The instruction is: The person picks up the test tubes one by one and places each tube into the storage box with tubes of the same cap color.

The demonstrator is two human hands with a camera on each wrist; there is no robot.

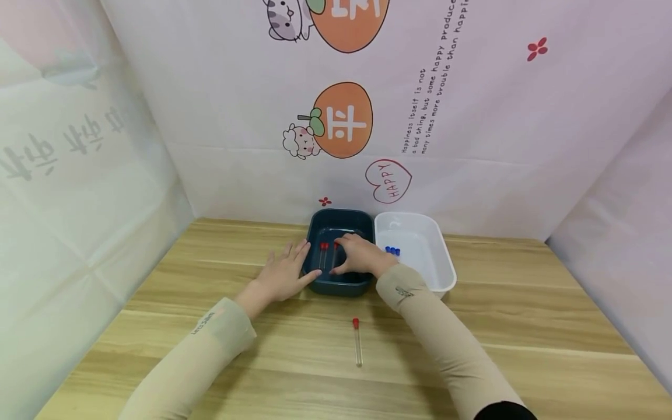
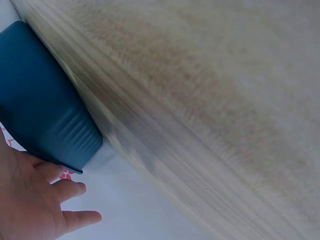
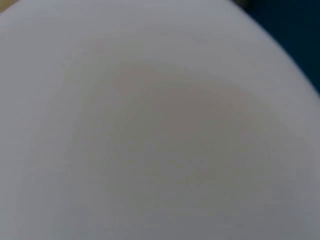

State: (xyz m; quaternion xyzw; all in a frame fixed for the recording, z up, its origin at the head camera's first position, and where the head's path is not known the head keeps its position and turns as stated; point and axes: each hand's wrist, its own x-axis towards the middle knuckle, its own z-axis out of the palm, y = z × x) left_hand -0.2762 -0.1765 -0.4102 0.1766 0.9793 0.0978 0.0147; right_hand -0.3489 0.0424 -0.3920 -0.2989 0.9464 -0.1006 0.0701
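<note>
A dark blue tray (image 1: 336,287) stands against the back wall, and two red-capped test tubes (image 1: 323,256) lie side by side in it at the left. My right hand (image 1: 359,255) reaches into this tray and pinches another red-capped test tube (image 1: 335,256) lengthwise between thumb and fingers. Along the tray's left side my left hand (image 1: 283,273) rests on the rim with straight, spread fingers; the left wrist view shows its fingers by the tray's outer wall (image 2: 45,95). One more red-capped tube (image 1: 358,344) lies on the table in front.
To the right, touching the blue tray, is a white tray (image 1: 446,265) with several blue-capped tubes (image 1: 392,251), partly covered by my right forearm. The white tray's blurred surface (image 3: 150,125) fills the right wrist view. A printed cloth (image 1: 252,192) hangs behind the wooden table (image 1: 504,303).
</note>
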